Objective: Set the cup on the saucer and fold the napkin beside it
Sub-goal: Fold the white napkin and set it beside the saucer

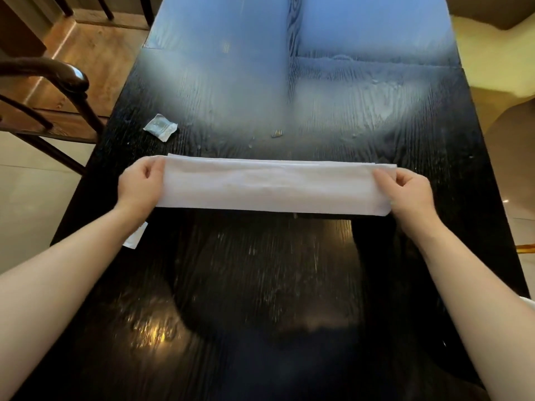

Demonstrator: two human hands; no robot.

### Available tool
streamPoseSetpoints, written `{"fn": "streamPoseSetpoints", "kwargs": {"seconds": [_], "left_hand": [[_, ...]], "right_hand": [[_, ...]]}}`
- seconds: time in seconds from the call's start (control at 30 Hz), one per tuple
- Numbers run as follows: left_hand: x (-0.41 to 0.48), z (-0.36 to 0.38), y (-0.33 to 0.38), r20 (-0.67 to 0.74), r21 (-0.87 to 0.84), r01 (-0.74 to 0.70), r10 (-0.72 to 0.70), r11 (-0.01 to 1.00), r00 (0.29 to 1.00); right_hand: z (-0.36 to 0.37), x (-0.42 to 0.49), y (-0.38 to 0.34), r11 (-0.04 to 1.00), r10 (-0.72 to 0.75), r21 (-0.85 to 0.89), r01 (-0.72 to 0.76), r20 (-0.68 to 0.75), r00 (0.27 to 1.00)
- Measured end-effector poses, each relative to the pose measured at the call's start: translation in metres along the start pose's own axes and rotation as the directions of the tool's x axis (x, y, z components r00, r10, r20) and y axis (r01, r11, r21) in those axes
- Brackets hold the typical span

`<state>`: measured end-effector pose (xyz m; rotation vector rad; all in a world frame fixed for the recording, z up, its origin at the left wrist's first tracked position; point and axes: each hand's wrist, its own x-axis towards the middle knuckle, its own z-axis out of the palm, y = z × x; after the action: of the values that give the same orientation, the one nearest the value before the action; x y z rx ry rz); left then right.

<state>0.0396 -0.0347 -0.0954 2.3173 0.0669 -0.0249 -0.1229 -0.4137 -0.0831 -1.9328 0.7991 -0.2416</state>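
A white napkin (275, 185), folded into a long narrow strip, stretches crosswise over the dark wooden table (260, 285). My left hand (140, 183) pinches its left end between thumb and fingers. At the other end, my right hand (408, 191) grips the strip the same way. The strip is pulled flat between both hands, just above or on the tabletop. No cup or saucer is in view.
A small crumpled white wrapper (160, 127) lies on the table at the far left. A white paper scrap (136, 235) peeks out under my left forearm. Small crumbs (276, 134) lie beyond the napkin. A dark chair (52, 94) stands off the table's left edge.
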Motion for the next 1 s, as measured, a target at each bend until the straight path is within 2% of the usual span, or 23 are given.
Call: {"fn": "streamPoseSetpoints", "kwargs": {"seconds": [0.1, 0.2, 0.27, 0.4, 0.5, 0.6, 0.87, 1.0], "left_hand": [[0.010, 0.021, 0.001, -0.087, 0.164, -0.010, 0.025, 0.986, 0.996], [0.018, 0.034, 0.002, -0.099, 0.373, -0.001, 0.041, 0.928, 0.994], [0.025, 0.040, 0.002, -0.074, 0.488, -0.040, 0.086, 0.872, 0.994], [0.032, 0.048, -0.004, -0.023, 0.609, -0.101, 0.145, 0.786, 0.989], [0.032, 0.053, -0.007, -0.029, 0.619, -0.103, 0.154, 0.778, 0.988], [0.032, 0.053, -0.006, -0.033, 0.610, -0.101, 0.153, 0.786, 0.988], [0.033, 0.050, -0.007, -0.062, 0.570, -0.108, 0.174, 0.815, 0.983], [0.036, 0.048, 0.001, -0.069, 0.575, -0.049, 0.108, 0.817, 0.992]], "right_hand": [[0.021, 0.014, 0.001, 0.978, -0.047, -0.206, 0.014, -0.158, 0.986], [0.037, 0.022, 0.001, 0.938, -0.083, -0.345, -0.012, -0.258, 0.963], [0.044, 0.027, 0.002, 0.886, -0.134, -0.463, -0.015, -0.287, 0.948], [0.052, 0.035, 0.006, 0.757, -0.228, -0.653, -0.012, -0.282, 0.932], [0.059, 0.035, 0.011, 0.674, -0.307, -0.739, 0.014, -0.263, 0.915], [0.064, 0.034, 0.016, 0.644, -0.333, -0.765, 0.012, -0.267, 0.904], [0.065, 0.035, 0.015, 0.643, -0.308, -0.765, -0.035, -0.299, 0.903], [0.063, 0.034, 0.007, 0.597, -0.278, -0.797, -0.095, -0.317, 0.907]]}}
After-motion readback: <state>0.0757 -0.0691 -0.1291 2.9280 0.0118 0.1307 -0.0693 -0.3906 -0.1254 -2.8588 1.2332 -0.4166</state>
